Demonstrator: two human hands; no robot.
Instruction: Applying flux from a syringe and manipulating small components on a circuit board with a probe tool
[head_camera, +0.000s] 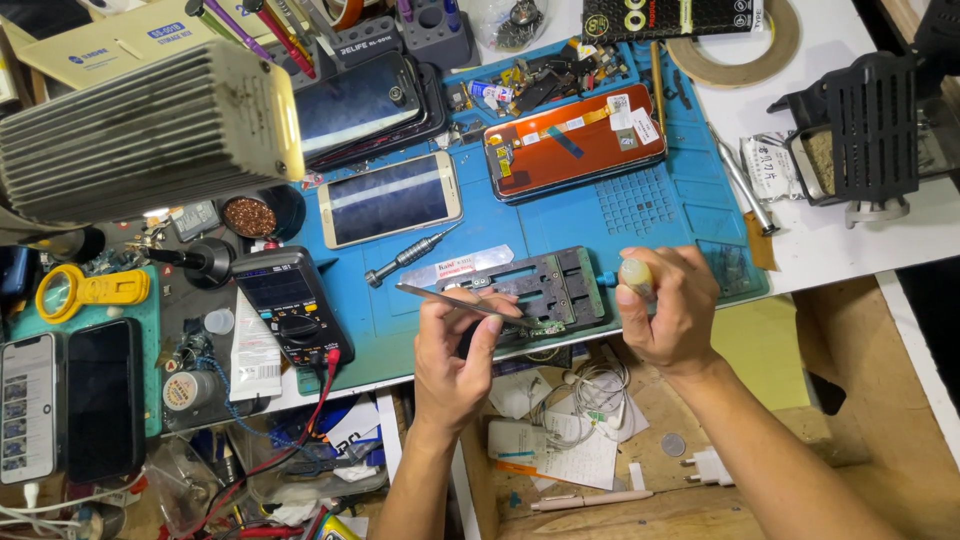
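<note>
My left hand (455, 350) pinches metal tweezers (450, 300), their tip reaching a small green circuit board (545, 327) clamped at the front of a dark metal holder (550, 285). My right hand (670, 310) is closed around a small yellowish tube or bottle (635, 277), held just right of the holder. Both hands hover over the front edge of a blue work mat (640, 200).
On the mat lie a white-framed phone (390, 198), an opened orange phone back (575, 142), a screwdriver (408, 255) and a black multimeter (290, 305). A ribbed lamp head (150, 130) hangs at the left. Phones (70, 405) lie far left; a black stand (870, 130) sits right.
</note>
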